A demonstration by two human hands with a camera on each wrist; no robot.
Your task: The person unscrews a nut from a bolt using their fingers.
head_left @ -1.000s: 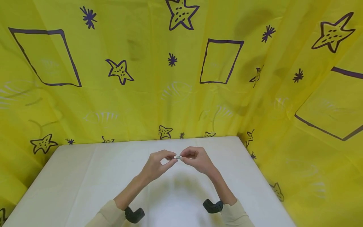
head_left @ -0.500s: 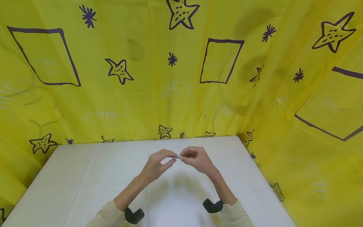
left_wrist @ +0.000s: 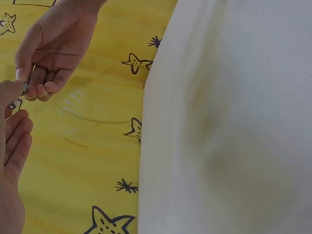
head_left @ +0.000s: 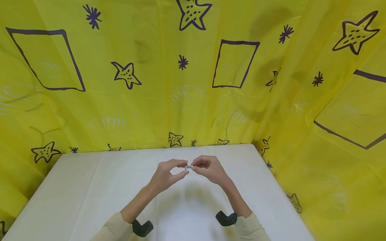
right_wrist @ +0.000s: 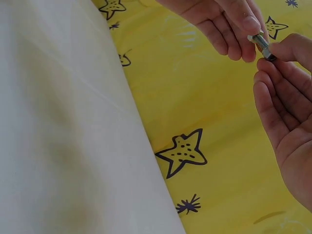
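Note:
A small silver bolt (head_left: 189,166) lies roughly level between my two hands above the table. In the right wrist view its threaded shank (right_wrist: 262,43) shows, with a wider piece at the left-hand end; whether that is a nut or the head I cannot tell. My right hand (head_left: 211,169) pinches the other end between thumb and forefinger, its remaining fingers curled in. The left hand (head_left: 166,172) has thumb and forefinger parted above and below the wider end, with a narrow gap showing. In the left wrist view, the left fingers partly hide the bolt.
A white-covered table (head_left: 120,187) lies under the hands. Yellow curtain (head_left: 150,110) with dark starfish drawings hangs behind it and at both sides. A black curved band sits at the left wrist (head_left: 143,229) and another at the right wrist (head_left: 226,218).
Half a second ago the left thumb and forefinger pinched the bolt's left end; now they are spread off it. The right hand has kept its pinch and place.

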